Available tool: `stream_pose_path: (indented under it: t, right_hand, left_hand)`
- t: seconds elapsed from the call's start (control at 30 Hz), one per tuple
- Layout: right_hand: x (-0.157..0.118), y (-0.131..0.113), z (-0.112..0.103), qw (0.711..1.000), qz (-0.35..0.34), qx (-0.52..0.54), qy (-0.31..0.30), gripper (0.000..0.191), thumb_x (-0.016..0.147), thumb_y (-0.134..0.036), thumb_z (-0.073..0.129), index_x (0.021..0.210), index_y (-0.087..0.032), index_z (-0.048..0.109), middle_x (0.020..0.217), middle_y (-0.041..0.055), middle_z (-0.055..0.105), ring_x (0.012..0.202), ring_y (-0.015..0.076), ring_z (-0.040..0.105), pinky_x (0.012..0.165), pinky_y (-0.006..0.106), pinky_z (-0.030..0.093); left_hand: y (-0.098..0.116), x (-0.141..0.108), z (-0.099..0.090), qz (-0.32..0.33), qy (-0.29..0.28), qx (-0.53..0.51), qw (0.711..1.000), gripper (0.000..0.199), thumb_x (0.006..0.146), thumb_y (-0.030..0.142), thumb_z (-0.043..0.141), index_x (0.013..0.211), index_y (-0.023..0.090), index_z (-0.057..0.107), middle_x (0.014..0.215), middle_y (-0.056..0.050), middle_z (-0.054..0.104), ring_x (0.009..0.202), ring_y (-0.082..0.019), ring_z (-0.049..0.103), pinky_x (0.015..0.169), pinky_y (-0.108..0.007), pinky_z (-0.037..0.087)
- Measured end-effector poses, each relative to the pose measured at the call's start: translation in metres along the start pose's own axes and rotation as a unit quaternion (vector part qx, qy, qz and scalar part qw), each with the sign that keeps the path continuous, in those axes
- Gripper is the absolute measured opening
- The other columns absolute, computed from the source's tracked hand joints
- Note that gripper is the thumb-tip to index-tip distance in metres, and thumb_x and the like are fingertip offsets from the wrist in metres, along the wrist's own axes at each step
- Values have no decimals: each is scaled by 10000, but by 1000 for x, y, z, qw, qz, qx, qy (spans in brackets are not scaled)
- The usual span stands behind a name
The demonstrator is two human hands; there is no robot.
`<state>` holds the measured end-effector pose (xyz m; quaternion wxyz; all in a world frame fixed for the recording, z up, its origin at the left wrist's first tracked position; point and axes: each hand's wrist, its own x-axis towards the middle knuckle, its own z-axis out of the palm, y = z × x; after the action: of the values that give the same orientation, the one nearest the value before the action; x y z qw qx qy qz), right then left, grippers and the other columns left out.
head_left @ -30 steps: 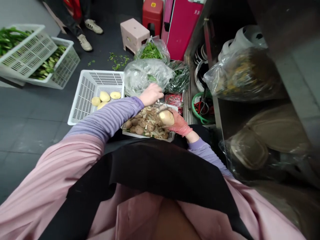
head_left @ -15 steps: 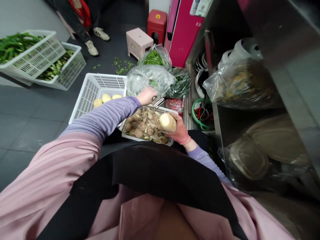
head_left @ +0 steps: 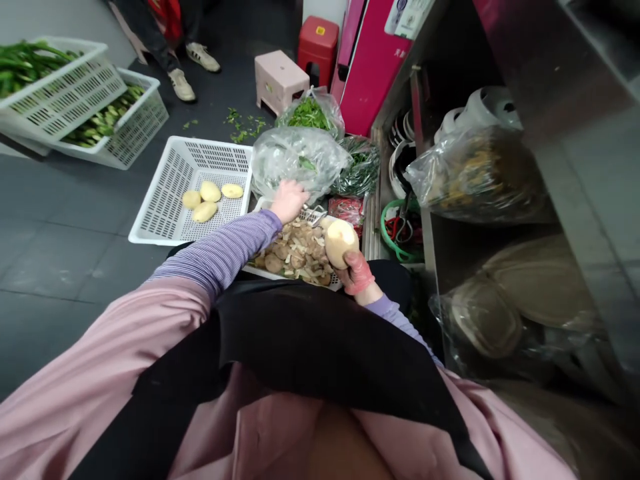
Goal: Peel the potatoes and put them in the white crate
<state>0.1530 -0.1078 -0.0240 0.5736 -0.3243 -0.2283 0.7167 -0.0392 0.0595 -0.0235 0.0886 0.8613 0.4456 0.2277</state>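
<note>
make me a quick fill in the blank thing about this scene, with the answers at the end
1. The gloved hand holding a large potato is the person's ____ one.
2. Inside the white basket to the left of the basket of peelings lie ____ peeled potatoes.
3. The stool just behind the pale pink stool is ____ in colour.
4. Loose green scraps lie scattered on the ____ near the pale pink stool.

Missing words: right; four; red; floor.
</note>
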Motion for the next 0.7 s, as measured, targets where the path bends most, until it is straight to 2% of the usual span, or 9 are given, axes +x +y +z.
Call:
stream_pose_path:
  t: [0.07, 0.17, 0.23, 0.3, 0.37, 0.5, 0.57, 0.63, 0.7]
  right_hand:
    - [-1, -3, -3, 1000, 3, -11, -10, 734, 576, -418, 944, 1240, -293, 657, 975, 31, 802, 1056, 324, 776, 831, 435, 684]
    - [-2, -4, -6, 999, 19, -21, -16, 730, 576, -455, 935, 1229, -281, 659, 976, 31, 801, 1044, 316, 777, 833, 429, 681]
    - [-2, -3, -7, 999, 36, -25, -19, 762, 553, -528, 932, 1219, -272, 663, 989, 43, 803, 1066, 326, 771, 846, 439, 680]
    - [-1, -4, -7, 998, 40, -38, -11, 803, 535, -581, 925, 1228, -271, 664, 1029, 54, 807, 1103, 336, 761, 875, 457, 679]
    - [0, -6, -5, 997, 30, -66, 10, 804, 547, -559, 923, 1252, -275, 660, 1071, 48, 806, 1120, 328, 756, 914, 463, 675]
    - [0, -8, -1, 993, -2, -116, 30, 815, 572, -515, 909, 1307, -280, 646, 1168, 38, 795, 1149, 308, 744, 984, 464, 657]
    - [-2, -7, -3, 992, 16, -124, 16, 836, 557, -585, 898, 1296, -280, 655, 1193, 58, 792, 1182, 327, 731, 1004, 491, 645]
    - [-4, -4, -8, 991, 48, -121, 11, 841, 527, -687, 882, 1238, -287, 677, 1155, 70, 798, 1195, 345, 724, 1001, 518, 638]
    - [-4, 0, -15, 992, 70, -104, 20, 834, 524, -800, 834, 1169, -293, 686, 1096, 71, 804, 1205, 352, 718, 984, 537, 636]
  left_hand:
    - [-1, -2, -3, -8, 13, -1, 1000, 277, 1005, 201, 484, 798, 173, 666, 792, -84, 590, 889, -258, 564, 870, -410, 443]
    - [0, -4, -2, 46, 32, 3, 998, 245, 995, 247, 538, 814, 183, 690, 840, -95, 614, 941, -279, 571, 906, -442, 433]
    - [2, -5, 0, 59, 21, 5, 998, 234, 980, 232, 547, 813, 185, 704, 831, -97, 615, 945, -279, 574, 908, -441, 427]
    - [4, -6, 0, 33, 6, 10, 999, 221, 963, 208, 548, 815, 182, 709, 816, -100, 613, 927, -275, 575, 885, -430, 426]
    - [9, -7, -1, 13, 8, 16, 1000, 200, 960, 214, 557, 840, 185, 715, 840, -107, 628, 946, -282, 581, 890, -433, 425]
    - [15, -6, -4, 24, 9, 12, 1000, 221, 991, 226, 530, 874, 190, 715, 894, -115, 649, 1022, -301, 590, 963, -460, 418]
    - [7, -6, -6, -8, -5, 12, 1000, 254, 1000, 206, 494, 860, 180, 705, 863, -111, 637, 992, -294, 587, 956, -450, 425]
    - [-4, -9, -9, -54, -11, 19, 998, 248, 987, 194, 489, 866, 171, 704, 840, -108, 629, 951, -284, 579, 923, -430, 437]
    - [-9, -13, -13, -72, -7, 28, 997, 205, 955, 194, 523, 892, 164, 716, 863, -120, 641, 954, -289, 579, 906, -425, 440]
